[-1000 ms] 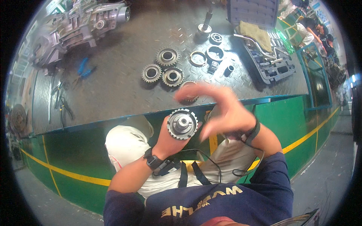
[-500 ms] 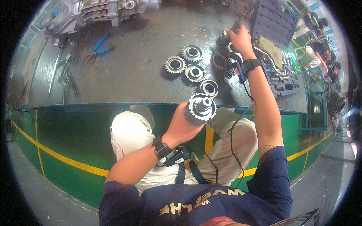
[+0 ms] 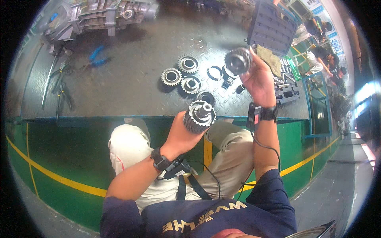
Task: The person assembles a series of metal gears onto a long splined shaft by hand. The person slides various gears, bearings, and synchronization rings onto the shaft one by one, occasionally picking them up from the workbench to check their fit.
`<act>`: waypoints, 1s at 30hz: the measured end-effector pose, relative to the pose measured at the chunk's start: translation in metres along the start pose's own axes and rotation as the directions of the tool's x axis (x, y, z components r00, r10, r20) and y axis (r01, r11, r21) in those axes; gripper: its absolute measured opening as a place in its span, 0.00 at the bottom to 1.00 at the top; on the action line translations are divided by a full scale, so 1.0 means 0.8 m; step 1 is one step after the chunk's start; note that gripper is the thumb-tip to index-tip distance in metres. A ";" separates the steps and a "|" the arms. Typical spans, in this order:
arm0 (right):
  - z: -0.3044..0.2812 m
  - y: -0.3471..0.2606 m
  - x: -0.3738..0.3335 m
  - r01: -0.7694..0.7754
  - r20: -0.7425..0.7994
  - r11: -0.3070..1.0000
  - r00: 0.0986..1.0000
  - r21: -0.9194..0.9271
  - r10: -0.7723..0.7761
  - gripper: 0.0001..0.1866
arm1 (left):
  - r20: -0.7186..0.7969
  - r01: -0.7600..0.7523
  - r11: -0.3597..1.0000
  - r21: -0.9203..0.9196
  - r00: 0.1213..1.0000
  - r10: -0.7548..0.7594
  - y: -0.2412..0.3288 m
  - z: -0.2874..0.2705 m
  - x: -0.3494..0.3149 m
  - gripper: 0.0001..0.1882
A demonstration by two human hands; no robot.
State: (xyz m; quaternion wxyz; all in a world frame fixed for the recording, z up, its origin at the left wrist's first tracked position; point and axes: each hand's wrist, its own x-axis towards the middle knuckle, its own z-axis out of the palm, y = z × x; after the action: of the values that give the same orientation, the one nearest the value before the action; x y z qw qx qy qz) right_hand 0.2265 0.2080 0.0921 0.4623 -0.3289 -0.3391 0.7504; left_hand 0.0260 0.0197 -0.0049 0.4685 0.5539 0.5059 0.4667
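Note:
My left hand [image 3: 181,134] is wrapped round a gear shaft assembly [image 3: 200,117] above the near edge of the bench, its hub and shaft end facing up. Raised over the right part of the bench, my right hand [image 3: 258,81] grips a dark toothed gear [image 3: 238,61] with a hollow centre. Between the two lie several loose steel gears, among them one at the left [image 3: 171,76], a far one [image 3: 188,64] and a middle one [image 3: 191,84]. A gear ring [image 3: 205,98] sits just behind the shaft assembly, partly hidden. Near my right hand rests a thin ring [image 3: 215,73].
A metal gearbox housing [image 3: 115,18] stands at the far left. Blue-handled pliers [image 3: 98,57], more pliers [image 3: 63,99] and a long rod [image 3: 48,83] lie on the left of the bench [image 3: 131,87]. An open tool case [image 3: 274,27] and a cloth [image 3: 268,59] are at the right.
My right hand has come back from the far right of the bench, lifting the dark gear into clear view. My left hand still holds the shaft assembly; the whole view has shifted slightly.

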 end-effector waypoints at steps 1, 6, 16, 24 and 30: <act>-0.001 0.009 -0.005 -0.001 0.000 1.000 1.000 0.014 0.001 0.14 | -0.005 0.006 0.996 -0.094 1.000 -0.006 0.003 0.002 0.001 0.23; 0.005 0.035 -0.037 0.041 0.058 0.992 0.998 -0.123 -0.034 0.15 | 0.010 0.059 0.997 -0.051 0.998 -0.059 0.003 0.006 0.001 0.22; 0.048 0.033 -0.097 0.334 0.204 0.805 0.942 -0.491 -0.267 0.16 | 0.028 0.054 0.996 -0.069 0.998 -0.053 -0.007 0.012 0.011 0.15; 0.062 0.037 -0.121 0.462 0.339 0.600 0.887 -0.653 -0.313 0.17 | 0.012 0.023 0.997 -0.070 1.000 -0.022 -0.017 0.018 0.008 0.13; 0.064 0.045 -0.122 0.490 0.371 0.583 0.872 -0.649 -0.320 0.16 | -0.014 -0.017 0.999 -0.029 1.000 0.016 -0.015 0.015 0.006 0.13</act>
State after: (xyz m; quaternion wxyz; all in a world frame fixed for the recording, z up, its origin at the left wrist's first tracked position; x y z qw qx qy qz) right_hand 0.2029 0.0955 0.1086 0.4139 -0.3147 -0.7211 0.4580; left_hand 0.0366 0.0247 -0.0183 0.4692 0.5480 0.4976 0.4817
